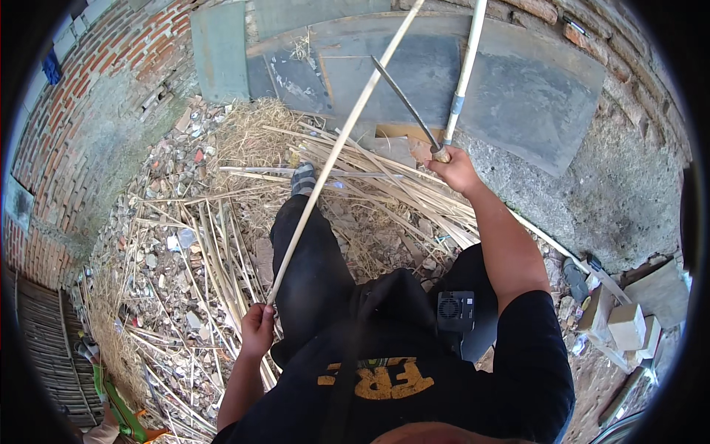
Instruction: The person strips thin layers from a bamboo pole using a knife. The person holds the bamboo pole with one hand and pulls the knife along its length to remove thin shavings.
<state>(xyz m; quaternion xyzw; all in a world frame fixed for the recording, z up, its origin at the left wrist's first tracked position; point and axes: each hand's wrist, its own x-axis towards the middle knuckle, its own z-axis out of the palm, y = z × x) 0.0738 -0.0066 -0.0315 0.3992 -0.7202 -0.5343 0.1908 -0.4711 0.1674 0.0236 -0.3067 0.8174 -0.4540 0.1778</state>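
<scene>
Left hand [258, 329]: closed, thumb and fingers pinched on the lower end of a long pale strip [343, 140]; the covered tip cannot be seen.
Right hand [452, 169]: clamped on the handle of a knife [420, 122], most of the grip being hidden by the fingers.
Pale strip: slanted up and away from the left hand, over the dark trouser leg [314, 248]; its far end is cut off by the upper edge.
Knife: pointed away from the right hand, up and leftward; its blade tip is overlapped with the strip in view, and contact cannot be told.
Pole [466, 70]: stood just beyond the right hand, cut off above; its foot cannot be made out.
Loose strips [414, 191]: heaped left of and below the right hand, partly covered by the arm and leg.
Grey boards [532, 96]: propped beyond the right hand, crossed by the pole.
Rubble [151, 260]: spread left of the left hand, half hidden under scattered strips.
Green object [122, 407]: far left of the left hand, swallowed partly by the dark rim; its kind is unclear.
</scene>
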